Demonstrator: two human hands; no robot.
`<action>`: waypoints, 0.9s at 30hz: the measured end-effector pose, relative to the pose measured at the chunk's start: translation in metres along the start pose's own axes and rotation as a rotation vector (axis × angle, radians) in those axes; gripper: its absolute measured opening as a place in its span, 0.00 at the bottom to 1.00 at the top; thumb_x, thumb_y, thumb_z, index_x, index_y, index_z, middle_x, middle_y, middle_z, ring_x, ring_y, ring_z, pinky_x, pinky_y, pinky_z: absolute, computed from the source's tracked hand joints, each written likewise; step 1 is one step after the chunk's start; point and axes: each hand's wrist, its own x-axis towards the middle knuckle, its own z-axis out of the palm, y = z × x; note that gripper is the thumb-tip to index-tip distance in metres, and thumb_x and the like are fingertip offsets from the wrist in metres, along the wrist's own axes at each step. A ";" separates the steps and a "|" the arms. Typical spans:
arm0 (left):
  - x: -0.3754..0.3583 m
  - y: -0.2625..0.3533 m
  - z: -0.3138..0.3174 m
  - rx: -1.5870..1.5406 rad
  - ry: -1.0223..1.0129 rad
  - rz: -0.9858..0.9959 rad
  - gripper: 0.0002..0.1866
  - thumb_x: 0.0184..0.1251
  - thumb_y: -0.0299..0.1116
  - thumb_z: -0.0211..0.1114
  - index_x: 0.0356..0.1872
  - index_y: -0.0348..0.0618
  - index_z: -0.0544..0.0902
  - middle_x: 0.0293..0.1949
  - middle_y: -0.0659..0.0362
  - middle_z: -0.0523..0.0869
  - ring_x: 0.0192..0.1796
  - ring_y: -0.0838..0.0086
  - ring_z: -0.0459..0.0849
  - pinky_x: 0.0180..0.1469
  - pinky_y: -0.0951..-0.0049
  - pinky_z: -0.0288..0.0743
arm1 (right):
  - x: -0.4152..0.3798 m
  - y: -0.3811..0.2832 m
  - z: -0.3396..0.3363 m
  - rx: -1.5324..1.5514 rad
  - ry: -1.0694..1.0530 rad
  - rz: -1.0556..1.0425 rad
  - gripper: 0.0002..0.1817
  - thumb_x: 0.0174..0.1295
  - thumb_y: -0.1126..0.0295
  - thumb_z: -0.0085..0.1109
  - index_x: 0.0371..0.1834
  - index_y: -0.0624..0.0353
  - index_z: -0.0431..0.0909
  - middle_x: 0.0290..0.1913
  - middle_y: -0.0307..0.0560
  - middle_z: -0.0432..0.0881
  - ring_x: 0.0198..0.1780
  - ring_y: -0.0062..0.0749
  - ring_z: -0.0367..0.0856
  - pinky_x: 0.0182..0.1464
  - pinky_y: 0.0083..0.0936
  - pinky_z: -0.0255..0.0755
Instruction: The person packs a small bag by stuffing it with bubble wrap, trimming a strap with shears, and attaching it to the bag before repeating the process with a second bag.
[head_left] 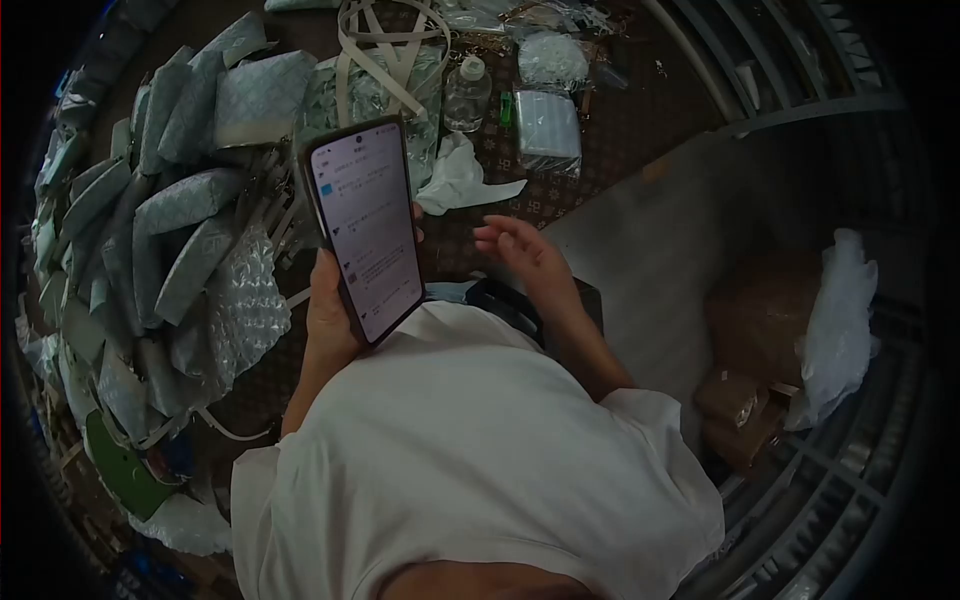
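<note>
My left hand (328,305) is closed around a smartphone (368,235), held upright at a tilt in front of my chest. Its lit screen shows lines of text too small to read. To the right of the phone, my right hand (528,255) is raised with the fingers loosely bent and apart, and nothing shows in it. Beyond the phone a crumpled white cloth or tissue (458,180) lies on the patterned table. Behind that stands a clear bottle with a white cap (467,95).
Many pale grey-green quilted pouches (180,205) are heaped at the left, with bubble wrap (245,305) against them. Cream straps (385,65) and plastic-wrapped white packs (548,130) lie at the back. Brown boxes (765,310) and white plastic (840,330) sit right, near metal racks.
</note>
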 end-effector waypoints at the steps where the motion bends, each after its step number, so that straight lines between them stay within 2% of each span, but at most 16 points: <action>1: 0.000 -0.002 -0.003 0.061 0.042 0.006 0.43 0.56 0.63 0.52 0.64 0.39 0.57 0.60 0.51 0.66 0.61 0.67 0.66 0.61 0.71 0.60 | -0.002 -0.008 0.022 0.027 -0.058 -0.143 0.48 0.54 0.59 0.62 0.70 0.52 0.36 0.66 0.52 0.54 0.65 0.34 0.58 0.64 0.32 0.53; 2: 0.000 -0.004 -0.007 0.120 0.089 0.014 0.42 0.57 0.61 0.54 0.64 0.39 0.57 0.60 0.51 0.66 0.60 0.68 0.67 0.61 0.70 0.61 | -0.001 -0.008 0.039 0.052 -0.117 -0.283 0.48 0.54 0.59 0.62 0.70 0.56 0.39 0.65 0.53 0.57 0.63 0.35 0.61 0.62 0.31 0.56; 3: 0.009 -0.028 0.007 -0.035 0.051 0.006 0.37 0.62 0.48 0.57 0.65 0.38 0.55 0.60 0.51 0.66 0.61 0.68 0.67 0.61 0.69 0.61 | -0.015 -0.015 0.028 0.026 -0.092 -0.250 0.48 0.54 0.59 0.62 0.70 0.56 0.39 0.65 0.53 0.57 0.63 0.35 0.61 0.62 0.31 0.56; 5: 0.018 -0.032 0.014 0.073 0.102 -0.071 0.35 0.62 0.42 0.57 0.66 0.39 0.53 0.60 0.52 0.66 0.61 0.68 0.66 0.61 0.69 0.61 | -0.008 -0.012 0.041 -0.136 -0.039 -0.688 0.46 0.50 0.63 0.65 0.69 0.58 0.45 0.59 0.52 0.66 0.59 0.36 0.66 0.61 0.31 0.58; 6: 0.025 -0.035 0.018 0.172 0.151 -0.147 0.34 0.63 0.37 0.57 0.66 0.40 0.52 0.60 0.52 0.66 0.61 0.68 0.66 0.61 0.69 0.61 | -0.005 -0.011 0.037 -0.130 -0.056 -0.685 0.46 0.50 0.63 0.65 0.69 0.58 0.45 0.59 0.52 0.66 0.59 0.36 0.66 0.61 0.31 0.58; 8: 0.041 -0.044 0.029 0.212 0.096 -0.193 0.35 0.63 0.36 0.58 0.67 0.42 0.50 0.61 0.53 0.65 0.62 0.69 0.65 0.61 0.69 0.60 | -0.002 -0.011 0.024 -0.556 0.132 -0.634 0.51 0.44 0.67 0.68 0.68 0.63 0.43 0.59 0.53 0.65 0.58 0.38 0.67 0.57 0.26 0.64; 11: 0.067 -0.063 0.040 0.275 -0.098 -0.302 0.37 0.63 0.35 0.58 0.69 0.45 0.47 0.62 0.54 0.64 0.62 0.70 0.65 0.62 0.69 0.60 | -0.010 -0.023 -0.006 -0.618 0.186 -0.448 0.51 0.44 0.67 0.67 0.68 0.64 0.42 0.59 0.53 0.65 0.57 0.39 0.70 0.55 0.27 0.66; 13: 0.077 -0.091 0.033 0.463 -0.185 -0.172 0.34 0.64 0.39 0.57 0.67 0.43 0.52 0.61 0.52 0.67 0.61 0.69 0.68 0.61 0.69 0.61 | -0.003 -0.014 -0.041 -0.381 0.301 -0.401 0.48 0.44 0.70 0.67 0.67 0.66 0.46 0.57 0.54 0.66 0.53 0.38 0.72 0.51 0.29 0.69; 15: 0.078 -0.091 0.030 0.696 -0.111 -0.024 0.32 0.64 0.40 0.56 0.66 0.42 0.56 0.59 0.52 0.70 0.59 0.68 0.70 0.60 0.69 0.63 | 0.016 -0.020 -0.083 -0.489 0.527 -0.452 0.43 0.46 0.70 0.67 0.64 0.67 0.52 0.55 0.55 0.69 0.51 0.35 0.72 0.52 0.28 0.68; 17: 0.077 -0.074 0.033 0.586 -0.185 -0.263 0.27 0.64 0.41 0.55 0.62 0.40 0.64 0.55 0.50 0.74 0.57 0.66 0.73 0.60 0.70 0.64 | 0.037 -0.018 -0.159 -0.749 0.784 -0.337 0.41 0.46 0.65 0.69 0.61 0.71 0.56 0.56 0.57 0.68 0.52 0.40 0.71 0.53 0.30 0.66; 19: 0.067 -0.068 0.026 0.559 -0.055 -0.259 0.25 0.65 0.41 0.55 0.60 0.39 0.66 0.54 0.51 0.75 0.57 0.68 0.73 0.59 0.71 0.64 | 0.067 -0.005 -0.249 -1.015 0.963 -0.520 0.42 0.45 0.62 0.70 0.59 0.72 0.57 0.56 0.61 0.68 0.52 0.44 0.72 0.53 0.35 0.67; 21: 0.057 -0.065 0.014 0.523 0.050 -0.258 0.24 0.65 0.40 0.55 0.59 0.39 0.69 0.54 0.52 0.76 0.57 0.69 0.74 0.59 0.72 0.64 | 0.079 -0.030 -0.274 -0.869 0.931 -0.209 0.46 0.43 0.58 0.70 0.60 0.73 0.56 0.55 0.64 0.68 0.53 0.51 0.71 0.54 0.42 0.65; 22: 0.048 -0.064 0.006 0.606 0.146 -0.236 0.23 0.65 0.40 0.55 0.58 0.39 0.69 0.53 0.52 0.77 0.56 0.69 0.74 0.58 0.72 0.65 | 0.091 -0.035 -0.295 -0.883 0.886 -0.215 0.46 0.43 0.58 0.70 0.60 0.73 0.56 0.55 0.64 0.68 0.53 0.51 0.71 0.54 0.42 0.65; 24: 0.024 -0.065 -0.007 0.673 0.274 -0.219 0.22 0.65 0.39 0.54 0.58 0.39 0.70 0.51 0.53 0.78 0.55 0.70 0.74 0.57 0.72 0.66 | 0.120 -0.034 -0.334 -1.017 1.179 0.130 0.50 0.42 0.51 0.68 0.62 0.71 0.53 0.54 0.66 0.68 0.53 0.55 0.70 0.53 0.44 0.66; 26: -0.003 -0.066 -0.019 0.670 0.515 -0.238 0.21 0.65 0.39 0.55 0.56 0.40 0.72 0.50 0.54 0.79 0.53 0.71 0.76 0.55 0.73 0.67 | 0.135 -0.042 -0.333 -1.144 1.198 0.157 0.51 0.43 0.48 0.66 0.63 0.69 0.51 0.54 0.66 0.68 0.53 0.56 0.70 0.53 0.45 0.65; 27: -0.016 -0.066 -0.023 0.664 0.537 -0.235 0.21 0.65 0.39 0.55 0.56 0.40 0.72 0.50 0.54 0.79 0.53 0.71 0.76 0.55 0.73 0.67 | 0.141 -0.045 -0.328 -1.249 1.244 0.183 0.51 0.44 0.44 0.63 0.64 0.68 0.50 0.55 0.66 0.68 0.54 0.58 0.69 0.53 0.45 0.65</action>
